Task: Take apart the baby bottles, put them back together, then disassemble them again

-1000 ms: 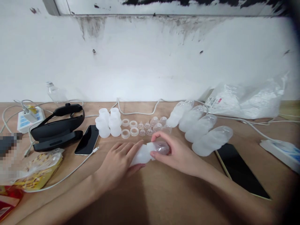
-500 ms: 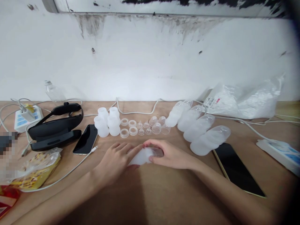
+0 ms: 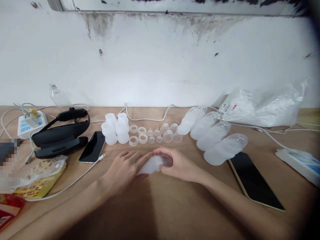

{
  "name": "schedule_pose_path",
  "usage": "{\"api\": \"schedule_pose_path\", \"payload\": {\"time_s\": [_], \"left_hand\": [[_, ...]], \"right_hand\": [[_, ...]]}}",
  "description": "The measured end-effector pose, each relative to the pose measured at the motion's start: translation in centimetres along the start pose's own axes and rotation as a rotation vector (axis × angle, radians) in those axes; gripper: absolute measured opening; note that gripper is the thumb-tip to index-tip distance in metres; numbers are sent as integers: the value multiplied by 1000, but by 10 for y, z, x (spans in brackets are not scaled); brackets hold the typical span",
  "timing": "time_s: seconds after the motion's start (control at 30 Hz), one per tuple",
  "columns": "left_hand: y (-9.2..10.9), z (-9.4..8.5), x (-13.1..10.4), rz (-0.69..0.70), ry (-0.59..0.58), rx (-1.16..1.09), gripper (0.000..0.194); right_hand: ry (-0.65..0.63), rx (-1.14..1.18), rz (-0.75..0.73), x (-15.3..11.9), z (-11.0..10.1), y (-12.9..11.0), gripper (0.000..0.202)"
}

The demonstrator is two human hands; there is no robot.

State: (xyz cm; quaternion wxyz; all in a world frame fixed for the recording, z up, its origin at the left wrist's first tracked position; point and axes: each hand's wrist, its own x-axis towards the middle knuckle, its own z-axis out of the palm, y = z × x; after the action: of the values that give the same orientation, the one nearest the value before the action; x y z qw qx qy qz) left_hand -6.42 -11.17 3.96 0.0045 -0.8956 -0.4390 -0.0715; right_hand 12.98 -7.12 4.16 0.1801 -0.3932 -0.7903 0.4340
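Observation:
Both hands hold one white baby bottle (image 3: 150, 166) low over the table, lying on its side. My left hand (image 3: 127, 166) wraps the bottle's body from the left. My right hand (image 3: 177, 164) grips the clear cap end, thumb below and fingers above. Beyond them lie several screw rings (image 3: 133, 140), clear nipples (image 3: 151, 139) and clear domed caps (image 3: 167, 135). White bottle bodies (image 3: 109, 135) stand upright in a group behind my left hand. Several capped bottles (image 3: 215, 155) lie in a row to the right.
A phone (image 3: 93, 146), a black headset (image 3: 60, 133) and a yellow snack bag (image 3: 47, 178) lie at left. A larger phone (image 3: 255, 180) and a power strip (image 3: 298, 165) are at right. A plastic bag (image 3: 265, 106) rests against the wall, and a white cable (image 3: 147, 119) runs along the back.
Both hands keep hold of the bottle in nearly the same place. My right hand's grip on the cap end has turned slightly. The whole view has shifted a little.

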Motion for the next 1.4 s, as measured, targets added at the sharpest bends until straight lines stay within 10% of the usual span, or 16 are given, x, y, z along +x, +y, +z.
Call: {"api": "schedule_pose_path", "payload": {"time_s": [0.23, 0.43, 0.53, 0.7, 0.9, 1.4], "left_hand": [[-7, -10, -3, 36, -41, -87, 50], [-5, -11, -1, 295, 118, 162, 33], [2, -8, -2, 306, 77, 113, 34], [-11, -10, -18, 122, -107, -150, 45], [-50, -2, -40, -308, -3, -203, 51], [-30, 6, -45, -231, 159, -250, 51]], "right_hand": [[-35, 20, -11, -2, -5, 3, 39], [-516, 250, 194, 3, -9, -1, 41], [-553, 228, 281, 1, 0, -3, 25], [-350, -264, 212, -14, -10, 3, 32], [34, -849, 115, -31, -51, 28, 69], [262, -1035, 117, 11, -26, 54, 38]]}}
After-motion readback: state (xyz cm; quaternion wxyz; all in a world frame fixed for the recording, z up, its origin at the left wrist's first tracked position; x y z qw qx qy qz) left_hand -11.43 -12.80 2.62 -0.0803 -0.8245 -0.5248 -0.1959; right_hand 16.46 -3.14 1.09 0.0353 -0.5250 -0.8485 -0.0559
